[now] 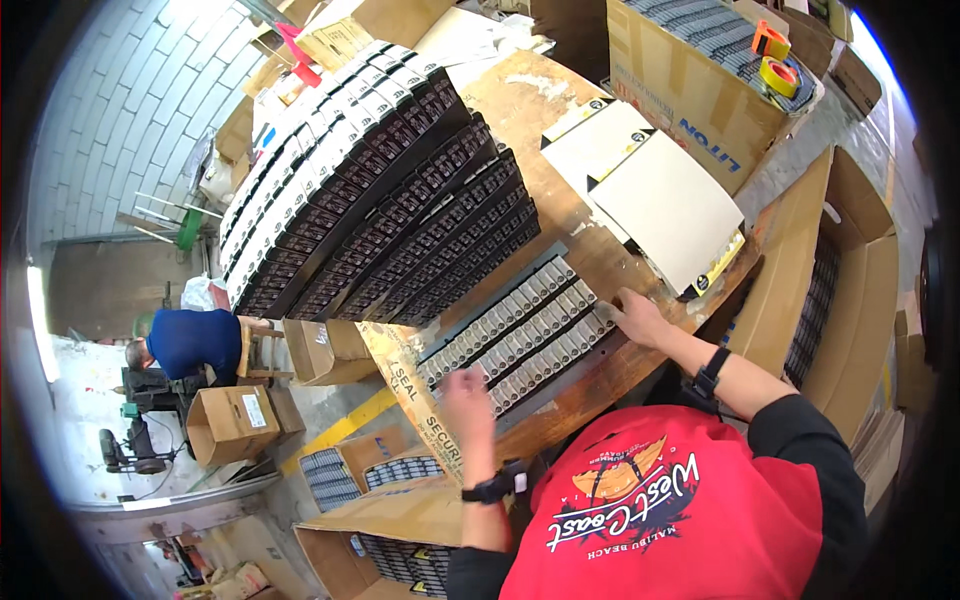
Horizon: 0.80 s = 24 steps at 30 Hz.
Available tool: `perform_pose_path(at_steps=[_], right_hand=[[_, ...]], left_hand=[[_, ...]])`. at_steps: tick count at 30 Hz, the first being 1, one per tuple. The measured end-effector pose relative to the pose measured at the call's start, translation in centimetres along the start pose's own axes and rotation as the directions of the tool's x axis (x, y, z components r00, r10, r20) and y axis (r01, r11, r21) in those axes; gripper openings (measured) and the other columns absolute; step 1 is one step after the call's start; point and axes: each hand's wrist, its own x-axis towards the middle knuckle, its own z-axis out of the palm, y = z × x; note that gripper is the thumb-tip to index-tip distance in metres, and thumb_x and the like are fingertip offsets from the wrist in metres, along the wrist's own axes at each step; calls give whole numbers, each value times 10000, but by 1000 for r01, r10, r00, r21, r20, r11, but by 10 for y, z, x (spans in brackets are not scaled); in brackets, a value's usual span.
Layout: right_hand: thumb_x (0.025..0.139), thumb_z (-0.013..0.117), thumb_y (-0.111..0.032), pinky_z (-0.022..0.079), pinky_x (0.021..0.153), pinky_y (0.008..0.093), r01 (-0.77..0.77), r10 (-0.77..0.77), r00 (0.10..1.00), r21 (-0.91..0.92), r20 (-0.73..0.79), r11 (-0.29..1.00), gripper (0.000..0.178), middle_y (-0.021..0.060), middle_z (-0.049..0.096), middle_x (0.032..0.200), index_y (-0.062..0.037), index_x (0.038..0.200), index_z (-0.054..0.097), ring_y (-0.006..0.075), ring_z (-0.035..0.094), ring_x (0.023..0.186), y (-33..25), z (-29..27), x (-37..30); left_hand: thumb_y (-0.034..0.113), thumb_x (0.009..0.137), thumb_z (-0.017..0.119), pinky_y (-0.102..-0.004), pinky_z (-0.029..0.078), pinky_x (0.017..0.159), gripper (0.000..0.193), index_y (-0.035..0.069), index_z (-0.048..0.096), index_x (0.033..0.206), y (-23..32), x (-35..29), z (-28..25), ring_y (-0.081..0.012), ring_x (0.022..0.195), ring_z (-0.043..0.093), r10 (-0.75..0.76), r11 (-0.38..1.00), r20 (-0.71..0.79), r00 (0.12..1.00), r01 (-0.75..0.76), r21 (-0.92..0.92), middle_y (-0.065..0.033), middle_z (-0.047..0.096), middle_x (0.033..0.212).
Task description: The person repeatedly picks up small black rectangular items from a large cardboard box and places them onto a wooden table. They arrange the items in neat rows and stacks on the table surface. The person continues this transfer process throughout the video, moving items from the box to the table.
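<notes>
The rows (530, 335) run near-left to far-right between our left hand (467, 402), at their near-left end, and right hand (637, 318), at their right; we cannot tell how closed either grip is.

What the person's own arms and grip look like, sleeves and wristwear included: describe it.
Black sleeves, joined to a red printed shirt, leave the forearms bare. Left grip and right grip are human hands without gloves. Each wrist wears a black band; the left band carries a small pale block.
</notes>
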Motion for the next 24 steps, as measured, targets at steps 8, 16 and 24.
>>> perform_pose_path(at_steps=[8,16,24], right_hand=[[769,600,-422,372,953,427,175,-176,984,124,-8,977,638,230,466,1182,3,1225,464,364,398,1178,3,40,1],[730,679,-403,392,890,361,355,-342,932,486,-118,799,555,170,508,1032,-1,1101,583,285,491,968,-48,-44,-35],[729,675,-457,415,842,371,839,-600,528,261,-601,477,623,178,537,991,36,1090,553,286,525,963,-192,-173,-58]], left_hand=[[394,934,432,-314,407,837,517,-79,522,1122,-118,-49,30,-191,933,528,-501,710,46,864,441,-550,-137,569,1074],[250,939,438,-319,420,880,356,-30,505,1149,-56,-51,-61,-198,994,532,-141,847,21,990,131,-515,-114,556,1096],[405,917,383,-401,295,1028,581,-16,339,1316,62,12,-199,-263,1226,376,-95,652,-689,719,-478,-589,-150,368,1352]])
